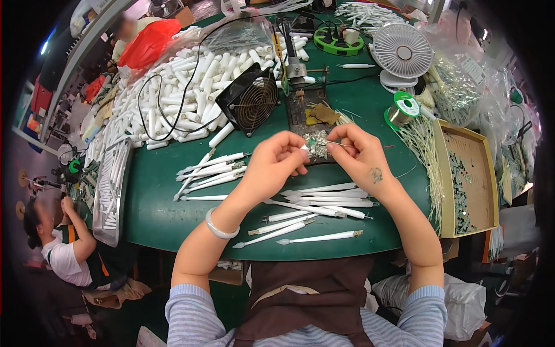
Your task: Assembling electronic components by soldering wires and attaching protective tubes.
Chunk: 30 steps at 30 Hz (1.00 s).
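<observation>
My left hand (276,163) pinches a small green circuit board (311,141) between thumb and fingertips, above the green table (156,191). My right hand (361,153) pinches a thin wire (334,143) whose tip meets the board. Both hands hover just in front of a soldering stand (298,75) and a small pile of silvery parts (317,149). White tubes with wire ends (315,203) lie in a loose row under my wrists. Another group of white tubes (211,170) lies to the left. A pale bangle (219,228) circles my left wrist.
A big heap of white tubes (179,92) fills the back left, beside a black square fan (250,98). A solder spool (403,109), a white round fan (403,53), a bundle of white wires (425,153) and a cardboard tray (471,179) stand right. Another person (60,243) sits lower left.
</observation>
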{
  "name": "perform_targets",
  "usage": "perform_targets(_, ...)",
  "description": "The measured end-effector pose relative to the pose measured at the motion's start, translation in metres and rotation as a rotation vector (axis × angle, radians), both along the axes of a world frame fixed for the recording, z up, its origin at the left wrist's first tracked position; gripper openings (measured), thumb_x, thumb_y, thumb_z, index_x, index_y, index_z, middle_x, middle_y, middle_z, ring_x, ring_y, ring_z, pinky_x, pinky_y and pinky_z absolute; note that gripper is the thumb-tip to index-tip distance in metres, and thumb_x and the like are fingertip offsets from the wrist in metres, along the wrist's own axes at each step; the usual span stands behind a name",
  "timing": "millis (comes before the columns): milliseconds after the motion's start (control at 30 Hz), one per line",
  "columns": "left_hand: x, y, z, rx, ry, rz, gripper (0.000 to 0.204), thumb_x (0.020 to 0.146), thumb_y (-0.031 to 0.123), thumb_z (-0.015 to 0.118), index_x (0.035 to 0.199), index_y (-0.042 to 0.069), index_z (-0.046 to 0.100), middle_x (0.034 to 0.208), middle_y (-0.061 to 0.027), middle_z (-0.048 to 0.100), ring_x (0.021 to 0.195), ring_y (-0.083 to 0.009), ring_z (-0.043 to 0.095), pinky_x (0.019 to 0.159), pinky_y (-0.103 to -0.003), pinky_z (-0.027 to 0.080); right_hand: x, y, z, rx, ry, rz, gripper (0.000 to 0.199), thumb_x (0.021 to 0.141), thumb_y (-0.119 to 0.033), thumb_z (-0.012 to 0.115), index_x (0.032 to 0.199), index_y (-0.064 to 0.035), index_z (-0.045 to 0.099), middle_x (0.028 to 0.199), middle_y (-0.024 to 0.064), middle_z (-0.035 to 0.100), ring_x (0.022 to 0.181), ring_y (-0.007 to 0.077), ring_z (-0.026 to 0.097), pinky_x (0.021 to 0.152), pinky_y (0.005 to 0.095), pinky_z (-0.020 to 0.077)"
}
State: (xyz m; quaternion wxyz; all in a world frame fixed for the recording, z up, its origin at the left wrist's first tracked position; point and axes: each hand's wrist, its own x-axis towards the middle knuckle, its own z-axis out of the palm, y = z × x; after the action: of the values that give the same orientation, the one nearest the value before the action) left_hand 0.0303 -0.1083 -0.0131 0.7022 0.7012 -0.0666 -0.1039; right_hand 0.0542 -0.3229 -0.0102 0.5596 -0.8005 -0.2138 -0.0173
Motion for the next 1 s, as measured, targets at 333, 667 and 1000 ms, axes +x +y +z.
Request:
perform_targets(333,-0.002,0.021,0.016,-0.442,-0.224,0.456,0.023,0.101,0.017,0.053,0.113,-0.001,0.045,0.099,-0.0153,0.064,0.089,-0.0262,0.070,0.079,-0.034,0.059,-0.030,0.016,0.012,-0.110,0.044,0.280,0.013,0.078,-0.011,0.074,0.086,-0.0021,0.068,0.059,-0.0027,0.042,0.053,0.0054,0.031,0.049,0.0259,0.0254)
perform_targets(667,-0.009,0.016,0.010,-0.426,-0.258,0.421,0.018,0.101,0.015,0.053,0.112,0.001,0.049,0.097,-0.0115,0.065,0.080,-0.0195,0.069,0.071,-0.031,0.058,-0.031,0.017,0.005,-0.122,-0.260,0.253,0.015,0.076,-0.009,0.077,0.088,-0.0030,0.070,0.067,-0.0001,0.059,0.051,0.0057,0.037,0.047,0.0240,0.0296)
perform_targets(1000,-0.032,-0.010,0.009,-0.258,-0.033,0.019,0.019,0.096,0.006,0.059,0.110,0.000,0.049,0.091,-0.0144,0.067,0.074,-0.0200,0.069,0.064,-0.030,0.058,-0.024,0.010,0.015,0.032,-0.608,-0.053,0.025,0.079,0.005,0.070,0.102,-0.0038,0.072,0.061,0.0010,0.050,0.048,0.0078,0.038,0.045,0.0238,0.0296)
